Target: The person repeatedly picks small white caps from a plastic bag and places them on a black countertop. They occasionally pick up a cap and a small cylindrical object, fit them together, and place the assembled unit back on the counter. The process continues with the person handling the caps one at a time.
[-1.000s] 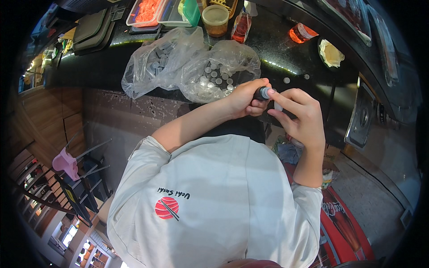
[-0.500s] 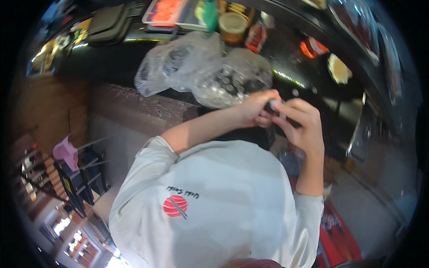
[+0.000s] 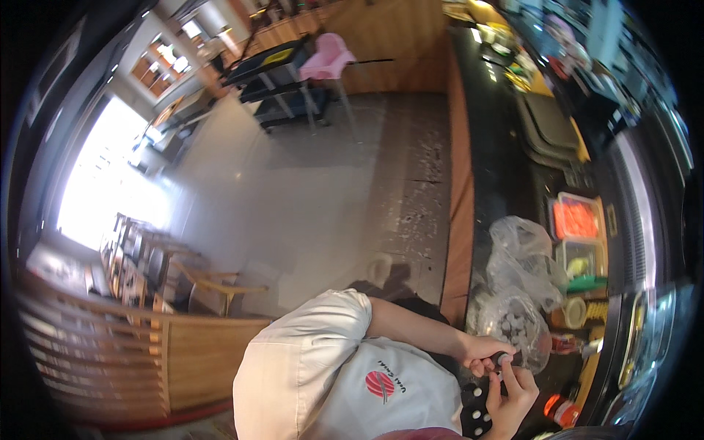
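My left hand [image 3: 480, 350] and my right hand [image 3: 513, 389] meet at the lower right, just off the edge of the black counter [image 3: 506, 169]. Both pinch a small dark round piece [image 3: 502, 359] between their fingertips. Right beside them on the counter lies a clear plastic bag [image 3: 517, 323] holding several similar small dark round pieces. A second, crumpled clear bag [image 3: 522, 253] lies just beyond it. My white shirt with a red round emblem [image 3: 379, 383] fills the bottom of the view.
On the counter stand a tray of orange food [image 3: 576, 218], a tub with green contents [image 3: 581, 265], a tan-lidded cup [image 3: 576, 313] and a red bottle [image 3: 561, 411]. A pink high chair [image 3: 328, 55], wooden chairs [image 3: 202, 287] and a wooden partition [image 3: 198, 359] stand on the grey floor.
The view has swung sharply round, so the counter now runs down the right side. Both hands have stayed together on the small dark piece beside the bag.
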`<state>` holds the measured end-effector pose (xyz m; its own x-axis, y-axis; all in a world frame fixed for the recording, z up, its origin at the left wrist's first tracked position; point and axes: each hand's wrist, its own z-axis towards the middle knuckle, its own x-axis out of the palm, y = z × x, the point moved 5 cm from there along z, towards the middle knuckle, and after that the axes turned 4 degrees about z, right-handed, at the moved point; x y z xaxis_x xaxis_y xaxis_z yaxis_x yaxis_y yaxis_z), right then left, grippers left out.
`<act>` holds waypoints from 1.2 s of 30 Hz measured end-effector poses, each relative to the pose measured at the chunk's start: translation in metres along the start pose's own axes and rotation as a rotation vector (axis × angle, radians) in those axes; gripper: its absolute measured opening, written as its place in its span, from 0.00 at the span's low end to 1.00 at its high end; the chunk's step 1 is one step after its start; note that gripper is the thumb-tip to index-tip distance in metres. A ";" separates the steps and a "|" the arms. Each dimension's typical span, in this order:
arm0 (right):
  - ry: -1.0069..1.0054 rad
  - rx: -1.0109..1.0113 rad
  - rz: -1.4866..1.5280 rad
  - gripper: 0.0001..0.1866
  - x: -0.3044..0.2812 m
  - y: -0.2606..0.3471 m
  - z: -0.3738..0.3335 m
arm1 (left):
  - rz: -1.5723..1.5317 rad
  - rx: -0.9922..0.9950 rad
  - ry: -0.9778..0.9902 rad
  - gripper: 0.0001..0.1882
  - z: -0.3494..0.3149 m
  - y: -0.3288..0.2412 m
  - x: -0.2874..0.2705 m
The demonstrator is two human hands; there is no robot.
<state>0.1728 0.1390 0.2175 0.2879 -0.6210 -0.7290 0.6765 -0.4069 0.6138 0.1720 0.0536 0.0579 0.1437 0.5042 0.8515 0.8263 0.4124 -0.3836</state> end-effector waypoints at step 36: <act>0.677 -0.648 0.356 0.16 0.376 0.350 0.236 | -0.211 0.982 -0.511 0.24 -0.527 0.034 -0.203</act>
<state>0.3577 -0.3947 0.2298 0.7340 -0.0415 -0.6779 0.6569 0.2968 0.6931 0.4583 -0.4348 0.0600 -0.3740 0.5126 0.7729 -0.0112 0.8308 -0.5565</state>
